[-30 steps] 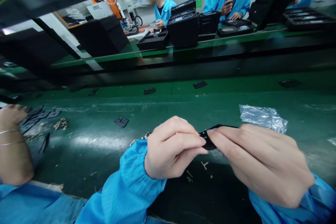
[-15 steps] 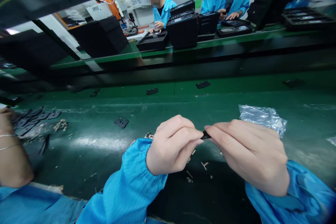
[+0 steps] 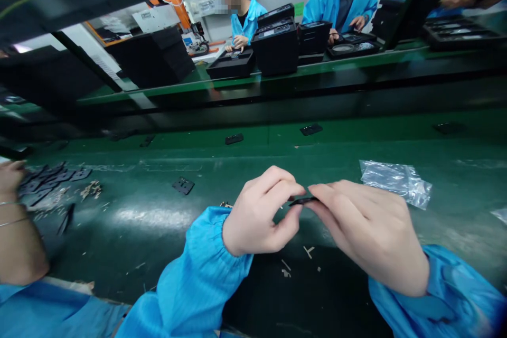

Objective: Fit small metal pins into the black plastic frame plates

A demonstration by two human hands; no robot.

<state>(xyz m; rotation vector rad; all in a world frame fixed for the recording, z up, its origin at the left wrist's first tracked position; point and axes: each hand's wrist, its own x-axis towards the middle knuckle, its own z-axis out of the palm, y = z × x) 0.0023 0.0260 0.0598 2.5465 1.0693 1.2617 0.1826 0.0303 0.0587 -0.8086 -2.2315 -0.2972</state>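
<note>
A thin, flat black plate [image 3: 301, 201] is held almost edge-on above the green bench. My right hand [image 3: 368, 227] pinches its right end between thumb and fingers. At the other end, my left hand [image 3: 261, 211] has its thumb and index finger spread, with the plate's tip lying in the gap; its thumb is close under the plate, and whether it touches I cannot tell. Small tan scraps [image 3: 285, 273] lie on the bench below my hands. A similar black plate with holes [image 3: 183, 185] rests on the bench to the left.
Several black plates [image 3: 55, 177] are heaped at the left beside a co-worker's arm [image 3: 19, 237]. A clear plastic bag [image 3: 396, 182] lies behind my right hand. More plates [image 3: 311, 129] dot the far strip. Beyond it, black trays [image 3: 275, 50] are stacked before other people in blue.
My left thumb and index finger have parted from their pinch on the black plate. More of the plate now shows, still in my right hand.
</note>
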